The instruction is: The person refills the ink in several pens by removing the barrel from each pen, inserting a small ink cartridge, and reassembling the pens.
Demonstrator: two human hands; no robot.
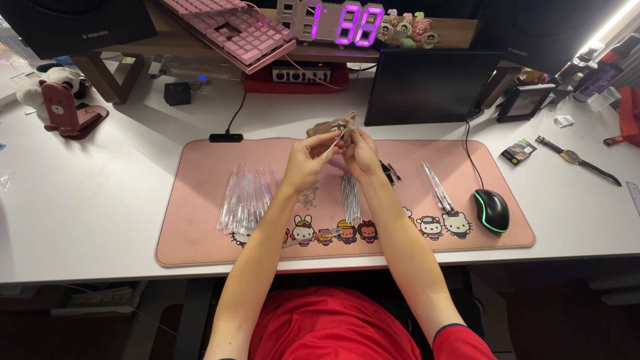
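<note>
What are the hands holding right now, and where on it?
Both hands, left hand and right hand, pinch a thin clear rod between fingertips, one grip near each end.

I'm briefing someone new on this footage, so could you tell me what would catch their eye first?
The two hands, left hand and right hand, meet above the middle of the pink desk mat, pinching a thin pale stick between them. Behind them, on a raised shelf, a digital clock glows purple. A bundle of clear tubes lies on the mat's left part, and a black mouse sits at its right end.
</note>
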